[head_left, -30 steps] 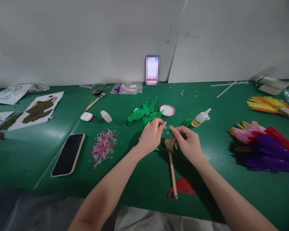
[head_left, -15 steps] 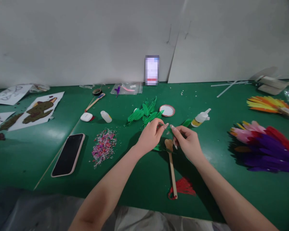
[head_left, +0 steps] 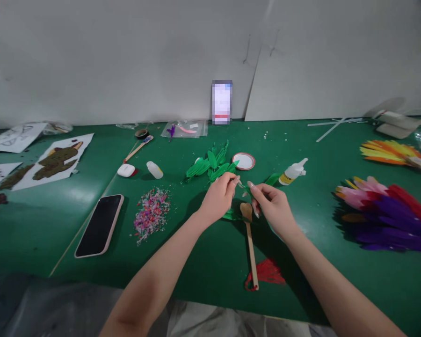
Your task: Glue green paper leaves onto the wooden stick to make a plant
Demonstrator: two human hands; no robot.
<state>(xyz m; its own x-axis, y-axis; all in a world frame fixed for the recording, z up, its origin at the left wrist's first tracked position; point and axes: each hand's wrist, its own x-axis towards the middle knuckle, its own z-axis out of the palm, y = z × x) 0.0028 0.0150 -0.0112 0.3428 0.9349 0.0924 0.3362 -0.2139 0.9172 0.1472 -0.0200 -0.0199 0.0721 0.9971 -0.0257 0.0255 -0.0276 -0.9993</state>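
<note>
My right hand [head_left: 271,199] pinches a small green leaf-shaped piece [head_left: 245,187] between thumb and fingers. Just left of it, my left hand [head_left: 220,192] is closed in a pinch at the end of the same piece; its exact hold is too small to make out. Below my hands lies a wooden stick [head_left: 251,250] with a broad, rounded head and a red tassel [head_left: 268,272]. Beyond my left hand is a pile of green leaves [head_left: 210,164]. A white glue bottle with a yellow label [head_left: 292,173] stands past my right hand.
Colourful scraps [head_left: 151,213] and a dark-screened phone [head_left: 100,226] lie left. A round white lid [head_left: 243,161] sits behind my hands. Purple, red and pink petals [head_left: 393,217] are at right, below a yellow-orange bunch [head_left: 386,152]. A lit phone [head_left: 222,102] leans on the wall.
My left fingertips have moved slightly left, away from my right fingertips, so more of the green piece shows between them. My right hand has hardly moved.
</note>
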